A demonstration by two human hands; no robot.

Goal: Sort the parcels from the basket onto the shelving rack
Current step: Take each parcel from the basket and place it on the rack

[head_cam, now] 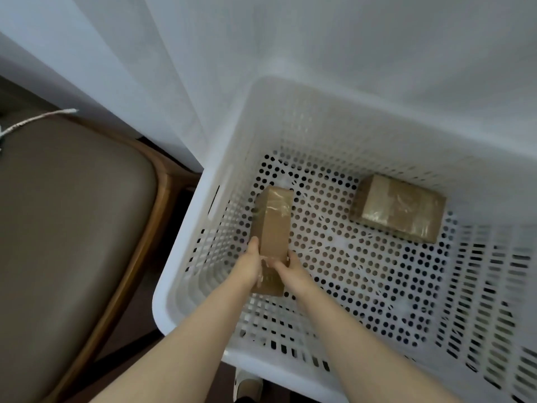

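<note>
A white perforated basket (186,257) fills the right of the head view. Inside it, near the left wall, a long brown taped parcel (273,225) lies lengthwise. My left hand (250,267) grips its left side and my right hand (290,270) grips its right side, both near the parcel's close end. A second, wider brown parcel (398,209) wrapped in clear tape rests on the basket floor at the back right, apart from my hands. The shelving rack is out of view.
A chair with a brown padded seat (72,228) and a wooden frame (139,251) stands close to the basket's left side. White curtain-like fabric (290,48) hangs behind the basket. A shoe (247,386) shows below the basket's near rim.
</note>
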